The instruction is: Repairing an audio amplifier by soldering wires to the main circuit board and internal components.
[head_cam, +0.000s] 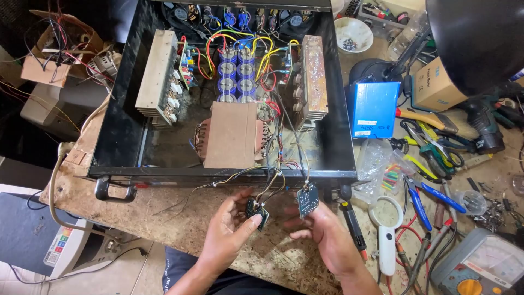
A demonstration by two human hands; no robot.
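Crowding a worn workbench (180, 229): open amplifier chassis (117, 136), pliers (423, 199), multimeter (480, 267).

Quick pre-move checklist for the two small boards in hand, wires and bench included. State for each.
1. Left hand grip on the small dark board: ok, pinched between thumb and fingers.
2. Right hand grip on the blue board: ok, held at its lower edge.
3. Thin wires from both boards into the open black chassis: ok, attached; they drape over the front edge with slack.
4. Solder joints on the boards: cannot tell, too small.
5. Power to the chassis: cannot tell, no plug or switch state visible.
6. Bench near the right hand: not ok, magnifier, blue-handled pliers and probes crowd it.
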